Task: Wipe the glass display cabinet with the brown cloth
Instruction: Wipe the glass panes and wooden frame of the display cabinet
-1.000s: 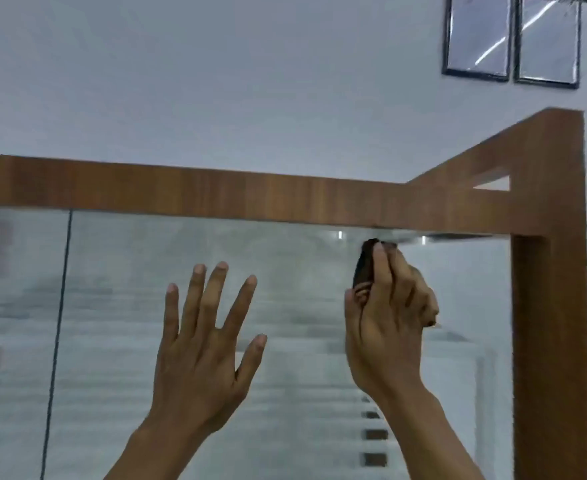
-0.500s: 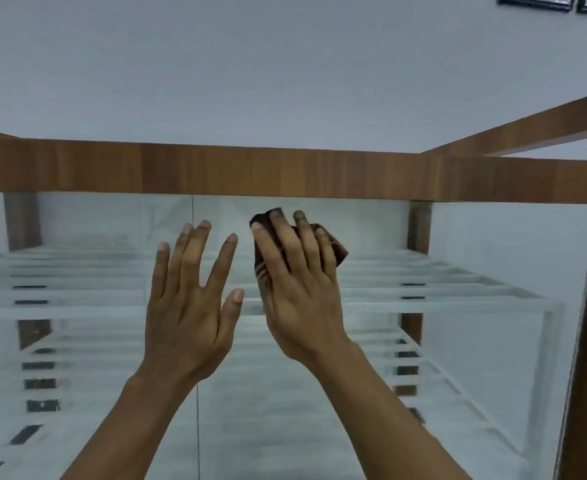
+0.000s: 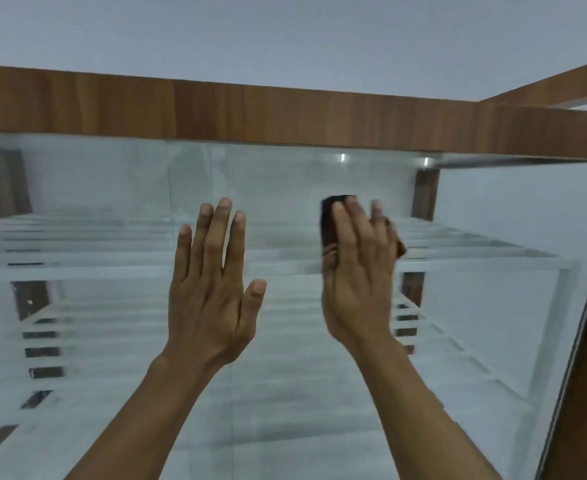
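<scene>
Head camera is looking up along the front of the glass display cabinet (image 3: 285, 112), with both arms reaching up from the bottom edge. The left hand (image 3: 212, 296) is lying flat against the front pane (image 3: 285, 403), near its middle, holding nothing, with all its digits straight and slightly spread, tips toward the top rail (image 3: 112, 105).

Just to the right, well apart from it, the right hand (image 3: 357, 282) is pressing the brown cloth (image 3: 330, 220) against the same pane. The cloth is bunched into a dark wad that is standing upright, its long axis running up and down the glass and its upper end pointing toward the top rail. The fingers (image 3: 342, 223) are lying over it, nearly straight, with the thumb tucking in at its lower left edge and pinching it. The wad is showing above and left of the index finger, and a small fold is peeking out to the right past the little finger. That side of the hand is blurred.

Behind the pane, glass shelves (image 3: 112, 268) are running across toward the cabinet's right side, one below another. Brown rear posts (image 3: 425, 192) are standing at the back corners. Beyond the top rail a plain pale wall (image 3: 285, 36) is filling the view.
</scene>
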